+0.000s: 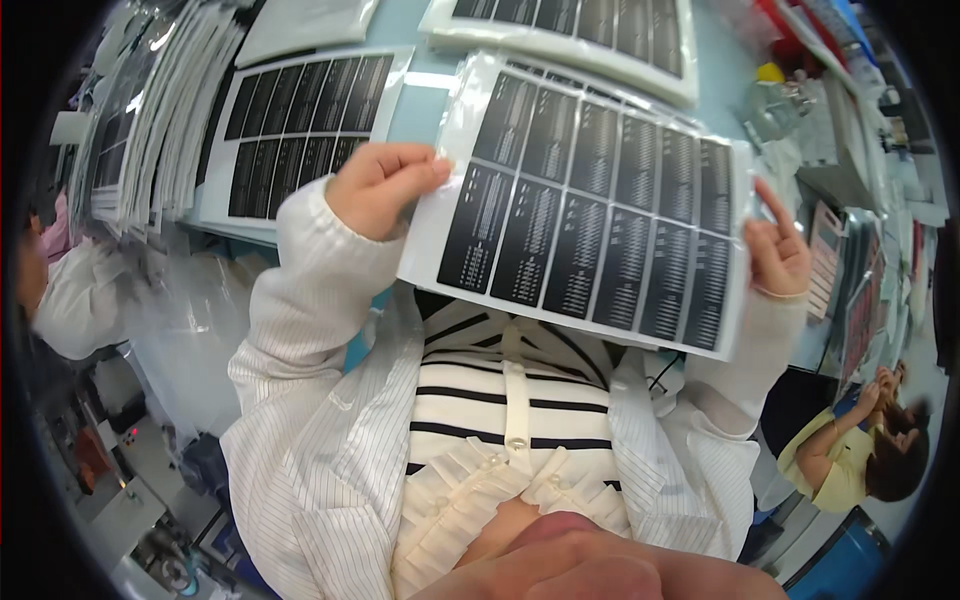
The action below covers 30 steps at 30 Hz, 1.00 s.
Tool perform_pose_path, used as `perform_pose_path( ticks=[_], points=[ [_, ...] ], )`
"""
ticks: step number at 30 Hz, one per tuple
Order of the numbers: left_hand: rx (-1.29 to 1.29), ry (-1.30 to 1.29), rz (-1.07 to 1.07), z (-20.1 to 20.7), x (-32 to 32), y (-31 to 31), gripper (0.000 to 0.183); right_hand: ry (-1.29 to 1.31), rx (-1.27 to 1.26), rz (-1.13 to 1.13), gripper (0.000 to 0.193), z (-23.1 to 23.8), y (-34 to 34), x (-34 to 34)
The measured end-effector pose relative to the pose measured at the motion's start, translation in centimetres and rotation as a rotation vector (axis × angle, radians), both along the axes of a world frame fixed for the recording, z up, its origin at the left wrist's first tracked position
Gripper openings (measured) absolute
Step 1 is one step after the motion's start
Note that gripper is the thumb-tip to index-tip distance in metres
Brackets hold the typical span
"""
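Between my two hands is a white sheet [600,215] printed with two rows of black panels, tilted up in front of my chest. It has a glossy look, like film or a plastic cover. My left hand [388,188] pinches its left edge between thumb and curled fingers. At its right edge, my right hand [775,245] grips with the thumb side hidden and one finger raised. A similar printed sheet [300,140] lies on the light blue table [425,105] beside my left hand. Beyond the held sheet lies a stack of like sheets [600,35].
Tall piles of wrapped sheets [150,120] stand at the far left, and a white packet [305,25] lies at the back. Clear plastic bags [190,330] hang below the table's left side. Boxes and folders [845,170] crowd the right. Another person in yellow [835,455] sits at lower right.
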<state>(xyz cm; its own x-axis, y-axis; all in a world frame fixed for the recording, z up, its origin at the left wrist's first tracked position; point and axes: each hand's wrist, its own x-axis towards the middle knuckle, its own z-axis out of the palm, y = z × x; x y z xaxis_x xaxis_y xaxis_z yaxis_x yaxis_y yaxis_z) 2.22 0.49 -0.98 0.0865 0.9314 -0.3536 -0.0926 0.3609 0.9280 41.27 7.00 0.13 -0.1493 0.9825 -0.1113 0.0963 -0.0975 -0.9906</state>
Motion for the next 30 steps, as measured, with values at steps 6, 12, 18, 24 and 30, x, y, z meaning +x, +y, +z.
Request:
perform_pose_path(
  ticks=[6, 12, 18, 24, 30],
  points=[
    [0.199, 0.355, -0.079, -0.8, 0.4, -0.5, 0.029, -0.485, 0.462, 0.091, 0.049, 3.5, -0.2, -1.0],
    [0.255, 0.479, -0.168, -1.6, 0.5, -0.7, 0.020, -0.479, 0.786, 0.738, 0.092, 1.2, -1.2, -12.6],
    [0.291, 0.444, -0.182, -0.9, 1.0, -0.9, 0.017, -0.440, 0.872, 0.719, 0.105, -1.2, -2.9, -16.9],
    [0.304, 0.596, -0.225, 0.0, 1.1, -0.6, 0.029, -0.444, 0.815, 0.659, 0.102, -0.7, -3.9, -17.3],
    [0.188, 0.285, -0.067, -1.0, 1.9, -0.9, 0.031, -0.384, 0.806, 0.584, 0.094, -1.4, -4.2, -17.7]
  ],
)
